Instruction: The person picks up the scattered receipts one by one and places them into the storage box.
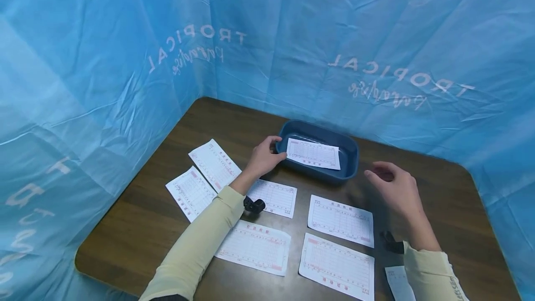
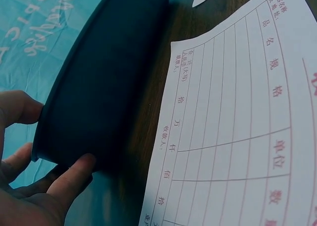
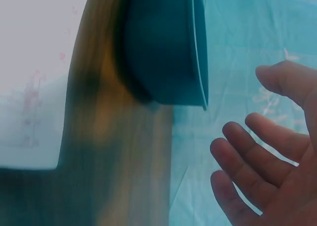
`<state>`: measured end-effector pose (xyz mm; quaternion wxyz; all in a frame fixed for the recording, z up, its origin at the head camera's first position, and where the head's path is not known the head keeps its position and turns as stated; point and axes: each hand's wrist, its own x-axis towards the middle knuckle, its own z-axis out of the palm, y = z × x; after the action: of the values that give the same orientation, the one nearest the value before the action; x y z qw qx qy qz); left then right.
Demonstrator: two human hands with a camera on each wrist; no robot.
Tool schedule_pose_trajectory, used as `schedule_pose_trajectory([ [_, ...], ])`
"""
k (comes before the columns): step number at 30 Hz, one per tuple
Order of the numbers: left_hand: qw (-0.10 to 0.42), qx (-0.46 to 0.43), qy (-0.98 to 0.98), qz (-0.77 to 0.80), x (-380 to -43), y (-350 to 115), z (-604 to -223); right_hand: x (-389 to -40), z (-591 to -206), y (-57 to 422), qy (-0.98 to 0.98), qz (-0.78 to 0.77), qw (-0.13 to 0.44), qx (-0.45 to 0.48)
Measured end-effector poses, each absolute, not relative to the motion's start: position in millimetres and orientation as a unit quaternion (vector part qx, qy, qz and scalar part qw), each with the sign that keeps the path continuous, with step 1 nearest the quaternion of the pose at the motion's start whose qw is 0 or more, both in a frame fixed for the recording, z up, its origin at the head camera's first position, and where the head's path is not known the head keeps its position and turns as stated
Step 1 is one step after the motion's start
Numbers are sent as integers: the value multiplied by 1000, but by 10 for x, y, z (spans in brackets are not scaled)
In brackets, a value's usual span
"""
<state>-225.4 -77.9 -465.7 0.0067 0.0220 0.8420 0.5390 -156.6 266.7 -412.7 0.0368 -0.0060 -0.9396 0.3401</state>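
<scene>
A dark blue plastic bin (image 1: pixel 350 164) stands toward the back of the table, with a printed receipt slip (image 1: pixel 313 153) lying inside it. At the bin's left end my left hand (image 1: pixel 265 156) holds the rim and wall between thumb and fingers; the left wrist view shows this hand (image 2: pixel 47 191) around the end of the bin (image 2: pixel 99 72). My right hand (image 1: pixel 394 187) hovers off the bin's right end, holding nothing. In the right wrist view its fingers (image 3: pixel 252 154) are spread and bent loosely, apart from the bin (image 3: pixel 161 47).
Several receipt slips lie on the brown table (image 1: pixel 138 236): two at the left (image 1: pixel 215 164), others in front of the bin (image 1: pixel 340 219), one partly under the right sleeve (image 1: pixel 399 282). Blue printed curtains (image 1: pixel 271 36) hang around the table's back and sides.
</scene>
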Motion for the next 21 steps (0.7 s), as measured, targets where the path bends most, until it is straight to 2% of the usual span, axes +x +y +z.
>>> schedule_pose_trajectory([
  [21,4,13,843,538,-2271,-752,-4654,-1191,-4259,3173,-950,311,4,-27],
])
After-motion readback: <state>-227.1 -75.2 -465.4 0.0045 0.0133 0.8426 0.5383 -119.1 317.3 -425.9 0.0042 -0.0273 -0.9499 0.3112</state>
